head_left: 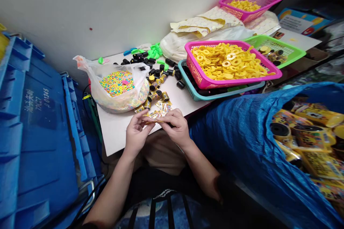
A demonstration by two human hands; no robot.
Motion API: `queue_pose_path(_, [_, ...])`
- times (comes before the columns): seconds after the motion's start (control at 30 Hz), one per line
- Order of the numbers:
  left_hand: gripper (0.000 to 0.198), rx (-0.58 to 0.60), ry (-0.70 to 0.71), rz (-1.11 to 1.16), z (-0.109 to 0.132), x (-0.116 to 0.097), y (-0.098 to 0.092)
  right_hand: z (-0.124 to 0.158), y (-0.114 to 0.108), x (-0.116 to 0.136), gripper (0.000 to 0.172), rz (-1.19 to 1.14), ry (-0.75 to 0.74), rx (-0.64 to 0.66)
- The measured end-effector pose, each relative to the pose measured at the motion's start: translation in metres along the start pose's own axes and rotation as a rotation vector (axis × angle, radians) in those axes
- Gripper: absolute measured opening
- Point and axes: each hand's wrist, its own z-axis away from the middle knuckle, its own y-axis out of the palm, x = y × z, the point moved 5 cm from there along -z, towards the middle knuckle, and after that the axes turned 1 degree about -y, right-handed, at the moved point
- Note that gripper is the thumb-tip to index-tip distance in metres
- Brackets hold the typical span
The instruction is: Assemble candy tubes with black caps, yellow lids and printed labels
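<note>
While the left hand (137,136) and right hand (174,127) meet above a white tabletop (115,132), their bunched fingertips (168,114) pinch a small gold foil wrapper (153,119) between them, partly hidden. Just beyond lie flat printed gold packets (163,107) and short black-capped yellow cylinders (155,96), beside a clear plastic bag of pastel candy beads (118,87). Farther right, a pink plastic basket of yellow rings (215,84) rests on a teal plastic tray (193,94)
</note>
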Motion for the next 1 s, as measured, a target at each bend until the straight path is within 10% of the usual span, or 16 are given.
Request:
queue_pose_path(0.13, [0.008,-0.184,0.485,-0.507,0.013,-0.023,-0.012,0.004,-0.002,-0.008,0.024,-0.125,0.174,0.011])
queue_pose_path(0.3, [0.013,-0.221,0.64,-0.687,0.024,-0.022,-0.011,0.018,0.019,-0.021,0.056,-0.425,0.559,0.219])
queue_pose_path(0.6, [0.056,0.117,-0.268,0.12,0.001,0.011,-0.003,0.005,0.01,-0.011,0.028,-0.109,0.391,0.369])
queue_pose_path(1.0, [0.032,-0.148,-0.358,0.08,0.002,0.018,-0.008,0.005,0.026,-0.019,0.038,-0.068,0.318,0.327])
